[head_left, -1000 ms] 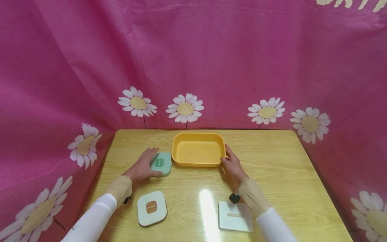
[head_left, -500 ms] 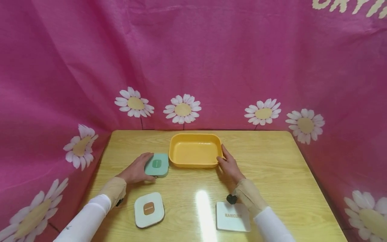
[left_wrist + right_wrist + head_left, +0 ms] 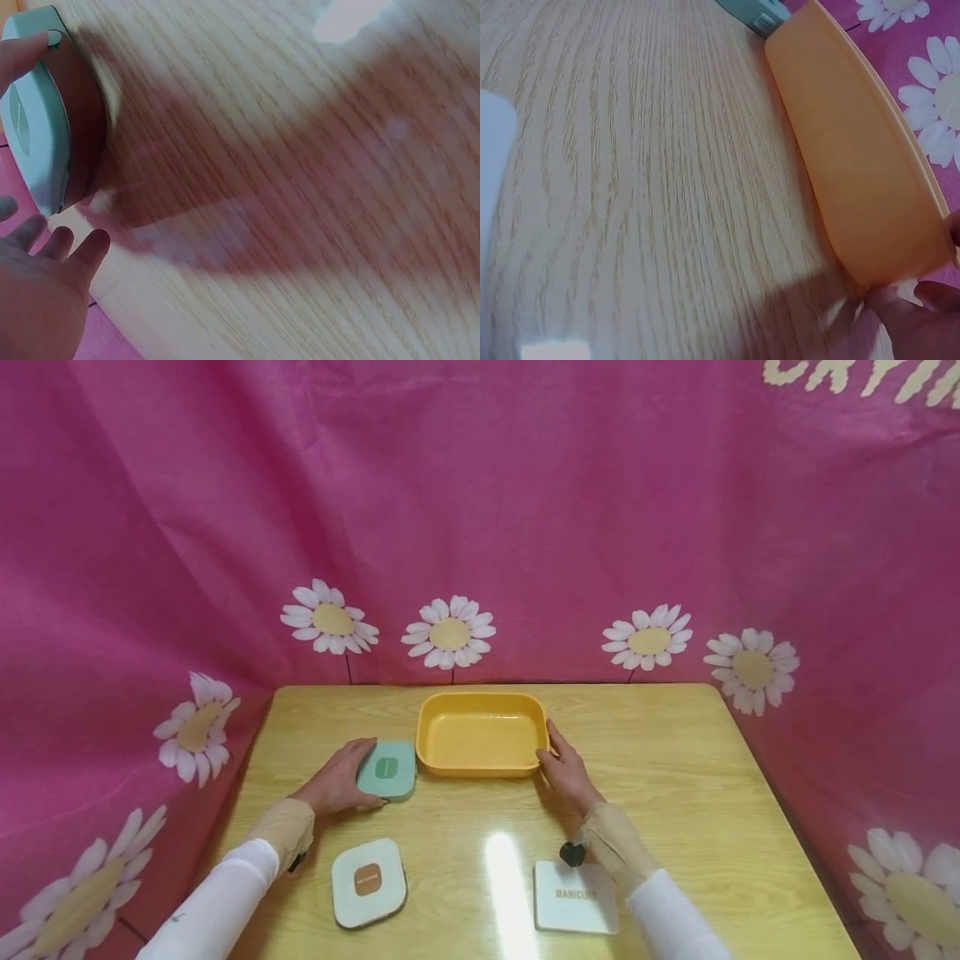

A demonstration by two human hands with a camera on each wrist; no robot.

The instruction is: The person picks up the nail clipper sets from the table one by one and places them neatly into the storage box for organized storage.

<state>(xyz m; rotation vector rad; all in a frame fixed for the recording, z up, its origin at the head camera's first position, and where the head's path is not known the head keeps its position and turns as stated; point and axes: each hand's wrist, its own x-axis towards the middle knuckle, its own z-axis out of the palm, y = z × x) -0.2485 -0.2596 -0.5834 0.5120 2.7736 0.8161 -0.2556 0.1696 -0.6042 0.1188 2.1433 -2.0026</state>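
1. The yellow tray sits upright near the far edge of the wooden table.
2. The right hand is at the tray's near right corner, gripping it: thumb on the near side, fingers along the right wall.
3. The green case lies flat just left of the tray, a little nearer the person; whether the two touch, I cannot tell.
4. The left hand is on the far side of that case from the tray. Its fingers are open and spread, and the thumb is at the case's near edge – whether the index finger touches the case is hidden.
5. A white case with a brown label lies nearer the person than the tray, off to its left.
6. A white case lettered "MANICURE" lies nearer the person than the tray, off to its right – partly covered by the right forearm.
7. Behind the tray hangs a pink curtain printed with white daisies.
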